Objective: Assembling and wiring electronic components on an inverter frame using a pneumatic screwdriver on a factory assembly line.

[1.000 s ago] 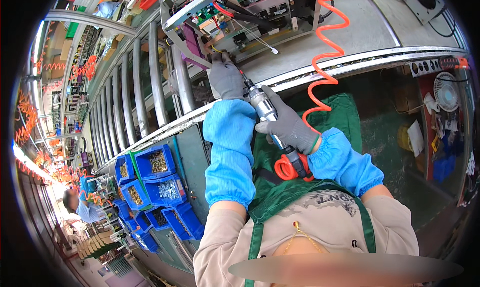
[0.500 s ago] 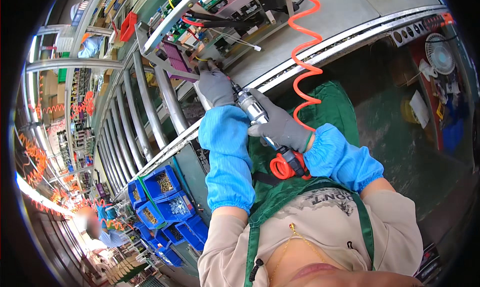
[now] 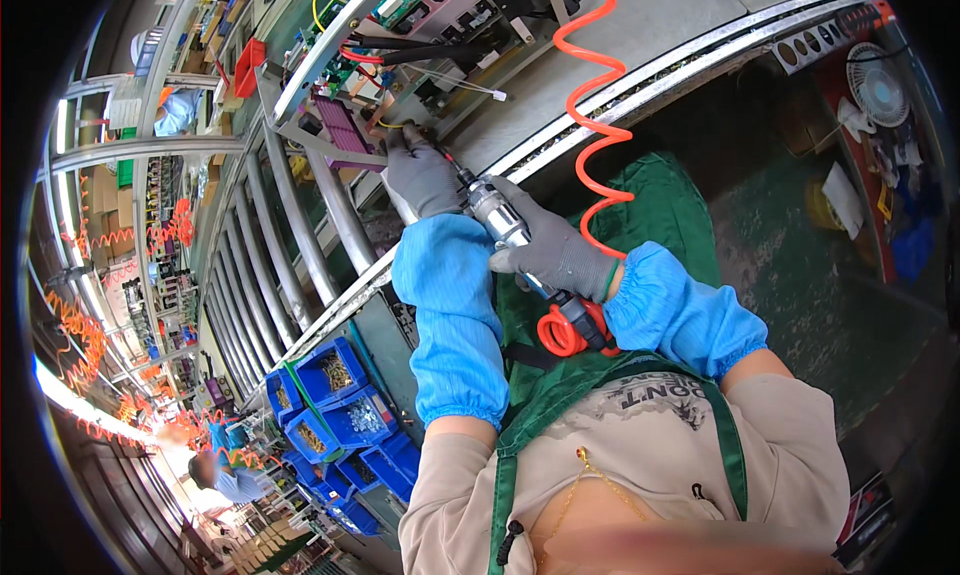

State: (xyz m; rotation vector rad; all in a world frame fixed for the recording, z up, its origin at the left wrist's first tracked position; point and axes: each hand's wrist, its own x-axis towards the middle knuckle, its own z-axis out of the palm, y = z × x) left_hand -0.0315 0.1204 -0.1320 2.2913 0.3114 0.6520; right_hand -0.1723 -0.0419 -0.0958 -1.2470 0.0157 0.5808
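My gloved right hand (image 3: pixel 562 247) wraps round a silver and black air screwdriver (image 3: pixel 503 221), its bit pointing up and left toward the metal frame. Beside the bit, my gloved left hand (image 3: pixel 424 178) reaches to the frame's near edge with its fingers bent together; what they pinch, if anything, is hidden. Just past those fingertips lie a thin yellow wire (image 3: pixel 388 125) and a purple finned block (image 3: pixel 340 128). Green circuit boards (image 3: pixel 412 3) and thick black cables (image 3: pixel 432 52) fill the unit beyond.
An orange coiled hose (image 3: pixel 612 133) hangs at my right. Metal rollers (image 3: pixel 290 230) run off to the left, with blue bins (image 3: pixel 352 415) of small fasteners below them. A white fan (image 3: pixel 878 87) stands far right. Other people (image 3: pixel 228 475) are in the distance at left.
The view has shifted slightly, so the unit appears a little further left and up. Both hands keep nearly the same positions, and the screwdriver stays in my right hand.
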